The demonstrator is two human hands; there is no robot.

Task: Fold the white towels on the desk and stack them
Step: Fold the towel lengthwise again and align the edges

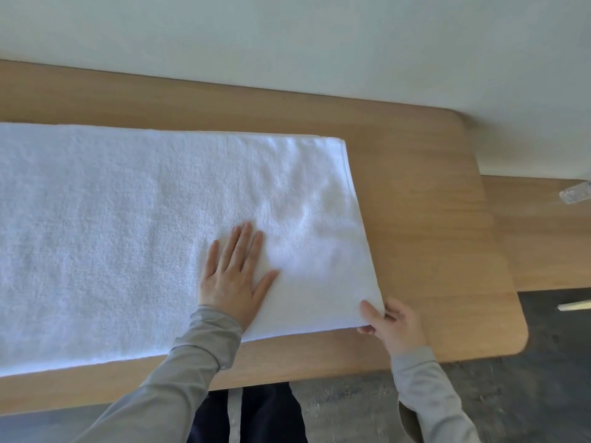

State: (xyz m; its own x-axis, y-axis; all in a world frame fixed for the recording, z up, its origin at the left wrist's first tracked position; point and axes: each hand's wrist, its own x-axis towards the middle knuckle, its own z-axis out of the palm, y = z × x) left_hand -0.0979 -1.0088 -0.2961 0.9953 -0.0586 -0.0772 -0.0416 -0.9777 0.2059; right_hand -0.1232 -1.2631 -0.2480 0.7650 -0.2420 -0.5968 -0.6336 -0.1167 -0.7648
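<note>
**Holding a white towel flat and pinching its near right corner**

A white towel lies spread lengthwise on a light wooden tabletop. Its left part runs out of the picture at the left border. Its right end stops well short of the tabletop's rounded right corners, leaving a broad strip of bare wood on that side. Along the right end, near the far corner, more than one layer of cloth shows at the hem. The surface is mostly smooth, with shallow dimples in the pile near the right end.

The left hand rests palm down on the towel, right of its middle and towards the near edge. The fingers are straight and slightly fanned, the thumb is spread to the right, and nothing is held.

The right hand is at the towel's near right corner. Its thumb lies on top of the cloth and the curled fingers sit at and under the edge, so the corner is pinched between them. The corner stays low, at or just above the wood.

Both arms wear grey sleeves that reach to the wrists.

A pale wall stands behind the tabletop. To the right, a second wooden surface adjoins it and carries a small clear object at the picture's border, too blurred to identify. A dark mottled floor shows below, along with the person's dark trousers.
</note>
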